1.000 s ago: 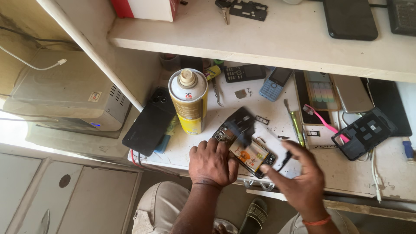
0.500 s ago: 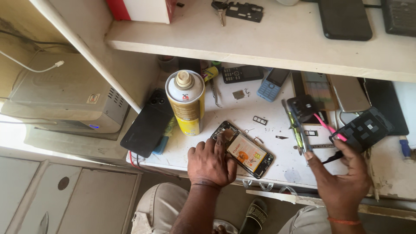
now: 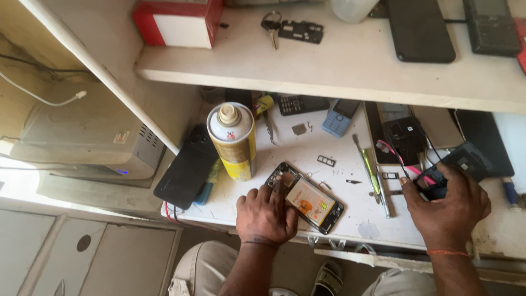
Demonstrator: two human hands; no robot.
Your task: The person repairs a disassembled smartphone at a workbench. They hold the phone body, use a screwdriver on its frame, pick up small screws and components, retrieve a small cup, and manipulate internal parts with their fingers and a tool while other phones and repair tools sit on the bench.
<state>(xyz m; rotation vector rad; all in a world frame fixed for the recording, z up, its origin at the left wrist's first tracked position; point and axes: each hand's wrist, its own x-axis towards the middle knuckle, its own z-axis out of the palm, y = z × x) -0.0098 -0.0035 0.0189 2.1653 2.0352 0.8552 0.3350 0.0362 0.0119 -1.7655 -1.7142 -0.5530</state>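
Left hand: our left hand [image 3: 267, 215] presses flat on the near end of the opened phone [image 3: 308, 197], its grip spread wide and pinning the phone to the worktop [image 3: 329, 142] rather than closing round it.
Right hand: our right hand [image 3: 446, 205] lies well to the right, its grip curled narrow over a dark phone part [image 3: 463, 161]; we cannot tell whether it is lifting the part or only touching it.
Opened phone: it lies at a slant just beyond the left fingers, back cover off, a pale yellow battery and a dark frame exposed.
How far along: we judge the phone already stripped of its back; the inner parts look in place, so whatever is to be done inside seems not yet finished.
Beyond the left grip: a tall yellow spray can [image 3: 233, 140] with a white domed top stands upright, smooth metal; left of it lies a glossy black phone [image 3: 186, 167].
Between the grips: a slim green-handled tool [image 3: 370, 172], a small metal tray frame [image 3: 326, 160] and tiny loose bits.
Beyond the right grip: a matt black camera-side cover [image 3: 405, 137] with pink and black leads.
Worktop surface: white, scuffed and stained, hard and flat.
Shelf above: the shelf [image 3: 339, 66] carries a red and white box [image 3: 178, 22], keys and dark flat devices.
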